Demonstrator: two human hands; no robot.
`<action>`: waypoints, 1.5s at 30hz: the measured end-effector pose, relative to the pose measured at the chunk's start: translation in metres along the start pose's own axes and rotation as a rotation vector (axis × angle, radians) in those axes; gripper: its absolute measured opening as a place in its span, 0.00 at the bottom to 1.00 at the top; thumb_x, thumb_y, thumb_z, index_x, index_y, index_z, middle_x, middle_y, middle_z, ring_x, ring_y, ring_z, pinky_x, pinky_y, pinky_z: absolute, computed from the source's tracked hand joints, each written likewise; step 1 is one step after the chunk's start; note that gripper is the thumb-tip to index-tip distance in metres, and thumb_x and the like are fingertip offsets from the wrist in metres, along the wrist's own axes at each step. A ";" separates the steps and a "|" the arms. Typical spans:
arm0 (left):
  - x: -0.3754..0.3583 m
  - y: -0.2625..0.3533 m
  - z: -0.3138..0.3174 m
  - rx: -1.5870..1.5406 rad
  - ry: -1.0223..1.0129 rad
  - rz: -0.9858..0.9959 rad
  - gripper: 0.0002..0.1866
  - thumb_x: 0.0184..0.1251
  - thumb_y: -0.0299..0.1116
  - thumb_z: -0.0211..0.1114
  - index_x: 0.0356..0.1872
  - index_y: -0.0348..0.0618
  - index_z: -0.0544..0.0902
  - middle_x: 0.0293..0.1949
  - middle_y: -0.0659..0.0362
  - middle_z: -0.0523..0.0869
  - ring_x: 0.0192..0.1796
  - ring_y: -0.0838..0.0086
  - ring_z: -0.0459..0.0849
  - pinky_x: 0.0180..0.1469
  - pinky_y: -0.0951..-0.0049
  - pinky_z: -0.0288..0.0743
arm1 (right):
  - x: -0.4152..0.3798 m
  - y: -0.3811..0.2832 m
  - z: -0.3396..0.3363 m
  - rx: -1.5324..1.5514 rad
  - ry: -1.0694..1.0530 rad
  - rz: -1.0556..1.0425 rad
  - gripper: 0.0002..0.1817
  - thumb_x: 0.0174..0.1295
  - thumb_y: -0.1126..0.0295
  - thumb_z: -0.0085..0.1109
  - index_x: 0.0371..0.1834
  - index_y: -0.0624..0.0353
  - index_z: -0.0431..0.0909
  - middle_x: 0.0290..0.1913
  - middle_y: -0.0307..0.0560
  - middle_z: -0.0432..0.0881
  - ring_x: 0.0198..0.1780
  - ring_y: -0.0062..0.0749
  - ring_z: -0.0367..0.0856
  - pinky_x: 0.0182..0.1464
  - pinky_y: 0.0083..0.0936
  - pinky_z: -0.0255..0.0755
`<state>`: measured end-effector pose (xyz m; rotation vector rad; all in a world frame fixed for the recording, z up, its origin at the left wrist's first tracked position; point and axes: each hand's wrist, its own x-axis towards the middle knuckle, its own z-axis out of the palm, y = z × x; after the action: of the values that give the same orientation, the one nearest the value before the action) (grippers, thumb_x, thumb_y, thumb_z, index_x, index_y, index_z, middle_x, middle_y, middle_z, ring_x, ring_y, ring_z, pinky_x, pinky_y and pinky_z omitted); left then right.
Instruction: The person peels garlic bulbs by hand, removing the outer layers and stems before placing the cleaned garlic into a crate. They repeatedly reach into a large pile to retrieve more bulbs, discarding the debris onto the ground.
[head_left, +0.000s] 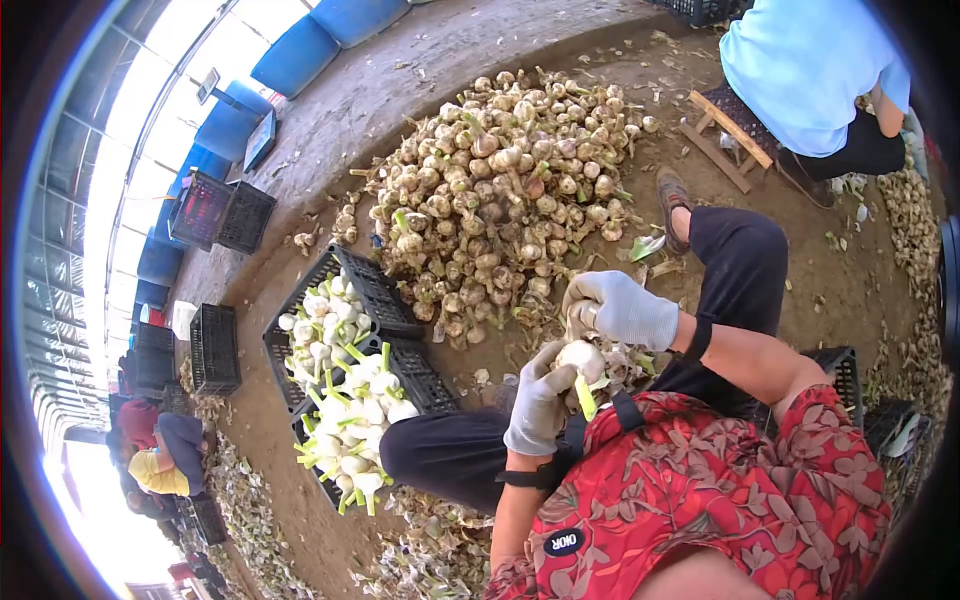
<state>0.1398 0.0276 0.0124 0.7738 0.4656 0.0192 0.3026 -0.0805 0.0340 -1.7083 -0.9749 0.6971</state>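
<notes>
My left hand [538, 402], in a pale work glove, grips a white garlic bulb [582, 360] whose cut green stem points down toward my lap. My right hand [612, 309], gloved too, is just above the bulb. Its fingers are pinched together, and what lies between them is hidden. Loose garlic skins [628, 368] lie on the ground below and behind my hands. Beyond them rises a large heap of unpeeled garlic [500, 190]. Cleaned white bulbs with green stems [360, 425] fill a black crate [425, 372] beside my left knee.
Another black crate [385, 295] with white bulbs adjoins the first. A person in a light blue shirt [815, 70] sits at the upper right near a wooden stool [722, 140]. Empty-looking crates [215, 348] and blue barrels [295, 55] line the left side. More people sit at far left.
</notes>
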 end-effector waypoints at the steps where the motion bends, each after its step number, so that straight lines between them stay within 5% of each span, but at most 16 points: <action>1: 0.002 -0.004 -0.008 0.017 -0.070 0.031 0.31 0.61 0.36 0.66 0.63 0.30 0.68 0.42 0.57 0.83 0.31 0.78 0.82 0.32 0.80 0.77 | 0.001 -0.001 0.001 0.198 -0.022 0.123 0.07 0.60 0.75 0.53 0.38 0.62 0.79 0.31 0.45 0.83 0.32 0.32 0.83 0.36 0.25 0.76; 4: 0.008 -0.008 -0.004 -0.133 0.018 0.171 0.35 0.63 0.39 0.66 0.66 0.32 0.65 0.51 0.52 0.82 0.45 0.70 0.85 0.47 0.71 0.81 | -0.001 0.008 0.004 0.676 0.014 0.286 0.08 0.67 0.72 0.52 0.41 0.65 0.77 0.32 0.41 0.82 0.31 0.28 0.82 0.34 0.23 0.76; 5: 0.010 -0.014 -0.020 -0.314 -0.093 0.132 0.36 0.66 0.43 0.64 0.70 0.35 0.61 0.59 0.49 0.78 0.58 0.63 0.80 0.58 0.61 0.78 | -0.002 0.017 0.007 0.823 0.056 0.289 0.08 0.67 0.71 0.52 0.42 0.65 0.77 0.33 0.42 0.82 0.31 0.28 0.81 0.34 0.23 0.76; 7: 0.015 -0.022 -0.016 -0.247 -0.005 0.239 0.33 0.68 0.40 0.61 0.72 0.45 0.61 0.59 0.51 0.78 0.59 0.61 0.79 0.57 0.61 0.78 | -0.005 0.020 0.013 0.996 0.119 0.253 0.10 0.68 0.70 0.54 0.44 0.66 0.76 0.34 0.44 0.82 0.29 0.28 0.80 0.33 0.24 0.75; 9: 0.018 -0.027 -0.024 -0.652 -0.145 0.149 0.32 0.65 0.31 0.58 0.71 0.52 0.63 0.61 0.52 0.77 0.55 0.63 0.80 0.51 0.65 0.78 | -0.009 0.013 0.019 1.033 0.152 0.240 0.10 0.68 0.70 0.53 0.44 0.66 0.76 0.34 0.44 0.81 0.29 0.28 0.80 0.33 0.23 0.75; 11: 0.023 -0.030 -0.019 -0.571 -0.104 0.177 0.28 0.64 0.31 0.59 0.66 0.47 0.68 0.54 0.56 0.79 0.48 0.69 0.80 0.45 0.70 0.74 | -0.009 0.010 0.027 1.063 0.168 0.190 0.10 0.69 0.69 0.53 0.43 0.65 0.76 0.33 0.44 0.81 0.29 0.26 0.80 0.32 0.21 0.74; 15: 0.013 -0.013 0.006 -0.586 -0.042 0.173 0.24 0.67 0.38 0.62 0.62 0.45 0.71 0.47 0.58 0.81 0.43 0.72 0.77 0.42 0.72 0.71 | -0.015 -0.004 0.034 0.658 0.125 0.201 0.10 0.70 0.67 0.52 0.43 0.65 0.75 0.32 0.44 0.81 0.30 0.25 0.80 0.33 0.22 0.74; 19: 0.015 -0.021 -0.018 -0.506 0.006 0.252 0.32 0.61 0.40 0.70 0.65 0.44 0.69 0.47 0.59 0.80 0.41 0.74 0.75 0.43 0.72 0.70 | -0.001 0.012 0.031 0.927 0.251 0.297 0.09 0.69 0.70 0.50 0.43 0.64 0.76 0.29 0.42 0.81 0.26 0.24 0.79 0.30 0.20 0.75; 22: 0.009 -0.018 -0.016 -0.467 -0.098 0.314 0.36 0.59 0.39 0.72 0.67 0.42 0.66 0.54 0.56 0.78 0.49 0.69 0.80 0.48 0.71 0.77 | 0.014 0.051 0.016 0.942 0.403 0.449 0.09 0.69 0.70 0.49 0.45 0.63 0.76 0.28 0.43 0.81 0.26 0.25 0.80 0.30 0.24 0.76; 26: 0.005 -0.011 -0.013 -0.132 0.044 0.394 0.37 0.58 0.43 0.74 0.66 0.40 0.67 0.53 0.56 0.79 0.48 0.69 0.80 0.47 0.73 0.75 | 0.003 0.042 0.002 -0.103 0.201 0.083 0.20 0.62 0.66 0.62 0.55 0.64 0.73 0.45 0.49 0.80 0.41 0.28 0.81 0.42 0.23 0.76; 30: 0.010 -0.011 -0.009 0.103 0.160 0.539 0.37 0.56 0.41 0.76 0.63 0.36 0.69 0.53 0.54 0.79 0.50 0.71 0.81 0.48 0.74 0.77 | -0.002 0.014 0.008 0.462 -0.083 0.160 0.28 0.57 0.61 0.69 0.56 0.65 0.72 0.47 0.45 0.78 0.43 0.21 0.75 0.45 0.20 0.72; 31: 0.009 -0.009 -0.004 0.218 0.276 0.459 0.38 0.54 0.43 0.77 0.62 0.34 0.70 0.53 0.54 0.80 0.51 0.71 0.81 0.52 0.72 0.77 | 0.000 0.004 0.008 0.224 -0.070 0.056 0.28 0.55 0.58 0.71 0.53 0.64 0.74 0.42 0.42 0.79 0.41 0.20 0.75 0.44 0.21 0.72; 34: 0.008 -0.009 0.003 0.238 0.262 0.460 0.39 0.53 0.44 0.77 0.61 0.34 0.71 0.53 0.53 0.80 0.53 0.69 0.81 0.55 0.70 0.76 | 0.002 -0.002 0.016 0.348 -0.069 0.166 0.27 0.55 0.56 0.72 0.48 0.66 0.76 0.36 0.40 0.79 0.40 0.20 0.75 0.43 0.21 0.71; 39: 0.001 -0.012 -0.002 0.092 0.162 0.448 0.39 0.53 0.44 0.77 0.62 0.34 0.70 0.54 0.52 0.80 0.54 0.68 0.80 0.57 0.69 0.76 | 0.002 0.015 0.015 0.726 -0.160 0.364 0.19 0.60 0.63 0.66 0.46 0.68 0.77 0.34 0.45 0.81 0.26 0.23 0.80 0.29 0.19 0.74; 42: 0.001 -0.007 0.007 0.038 0.181 0.491 0.37 0.53 0.42 0.78 0.60 0.32 0.71 0.53 0.52 0.80 0.54 0.70 0.80 0.57 0.71 0.75 | -0.005 0.005 0.004 0.951 -0.122 0.435 0.18 0.63 0.65 0.64 0.49 0.68 0.77 0.33 0.46 0.83 0.30 0.25 0.82 0.31 0.21 0.76; 45: 0.004 -0.008 0.009 0.102 0.296 0.511 0.34 0.55 0.37 0.77 0.60 0.32 0.72 0.52 0.53 0.81 0.53 0.72 0.80 0.57 0.72 0.75 | -0.015 -0.006 0.007 0.363 -0.004 0.195 0.15 0.61 0.68 0.63 0.47 0.65 0.81 0.35 0.47 0.84 0.36 0.30 0.85 0.37 0.26 0.78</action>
<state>0.1458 0.0164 0.0109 0.9799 0.5406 0.5965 0.2873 -0.0889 0.0372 -1.4896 -0.6411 0.9430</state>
